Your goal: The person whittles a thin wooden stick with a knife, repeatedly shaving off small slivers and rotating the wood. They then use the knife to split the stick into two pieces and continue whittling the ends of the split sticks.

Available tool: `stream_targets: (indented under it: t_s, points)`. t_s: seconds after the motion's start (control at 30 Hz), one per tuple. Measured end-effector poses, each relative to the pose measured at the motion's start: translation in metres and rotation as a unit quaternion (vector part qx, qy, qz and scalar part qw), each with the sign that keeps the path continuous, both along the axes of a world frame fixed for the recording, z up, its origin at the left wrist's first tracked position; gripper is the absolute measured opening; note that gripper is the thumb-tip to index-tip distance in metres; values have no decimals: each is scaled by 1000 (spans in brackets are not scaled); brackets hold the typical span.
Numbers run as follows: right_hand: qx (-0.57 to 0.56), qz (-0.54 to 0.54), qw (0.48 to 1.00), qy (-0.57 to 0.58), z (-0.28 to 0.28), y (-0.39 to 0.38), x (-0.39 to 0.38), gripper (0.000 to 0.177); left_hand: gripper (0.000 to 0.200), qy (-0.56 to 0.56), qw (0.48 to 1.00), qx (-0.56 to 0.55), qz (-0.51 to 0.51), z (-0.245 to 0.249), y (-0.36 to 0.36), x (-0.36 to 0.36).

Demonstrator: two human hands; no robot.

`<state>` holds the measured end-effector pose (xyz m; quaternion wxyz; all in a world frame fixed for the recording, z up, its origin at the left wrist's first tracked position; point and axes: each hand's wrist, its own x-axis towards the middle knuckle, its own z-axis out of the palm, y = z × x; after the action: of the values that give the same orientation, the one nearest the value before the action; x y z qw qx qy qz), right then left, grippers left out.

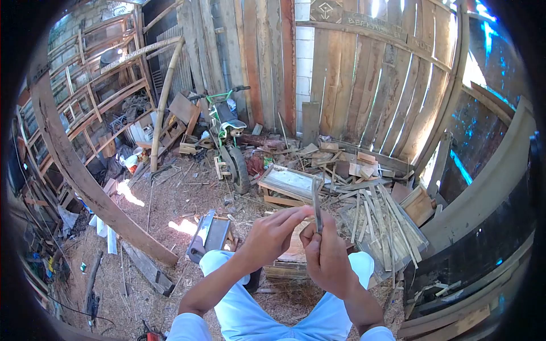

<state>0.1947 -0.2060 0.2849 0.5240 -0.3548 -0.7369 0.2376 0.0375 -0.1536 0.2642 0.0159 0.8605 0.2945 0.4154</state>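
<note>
My right hand (329,256) is closed around the lower part of a thin, flat greyish strip (316,196), held upright in front of me. Whether the strip is metal or wood I cannot make out. My left hand (268,234) comes in from the left, its fingers close together and bent toward the strip. Its fingertips meet the strip's edge just above my right hand; the thumb is mostly hidden. Below both hands, between my knees, lies a wooden block or board (284,270), partly covered by the hands.
Beside my left knee stands a low grey-topped stand (211,232). Ahead are a small motorbike (228,128), a framed panel (290,183) and piled wood scraps (384,219). A curved timber (94,182) slants across the left. Plank walls (364,79) close off the back.
</note>
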Motion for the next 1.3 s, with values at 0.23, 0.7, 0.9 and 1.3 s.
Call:
stream_targets:
  t_s: [0.23,0.7,0.9,1.3]
  points:
    - [-27,-4,1000,-11,-5,2,3,43,68,24,1000,4,-1,7,0,-1]
    - [-101,-15,994,-43,-5,-2,21,32,52,140,990,28,-14,13,6,2]
    - [-126,-48,990,-46,-1,0,25,27,50,147,989,22,-9,12,9,10]
    - [-152,-105,978,-92,-29,37,30,25,55,107,993,-45,-24,-41,46,27]
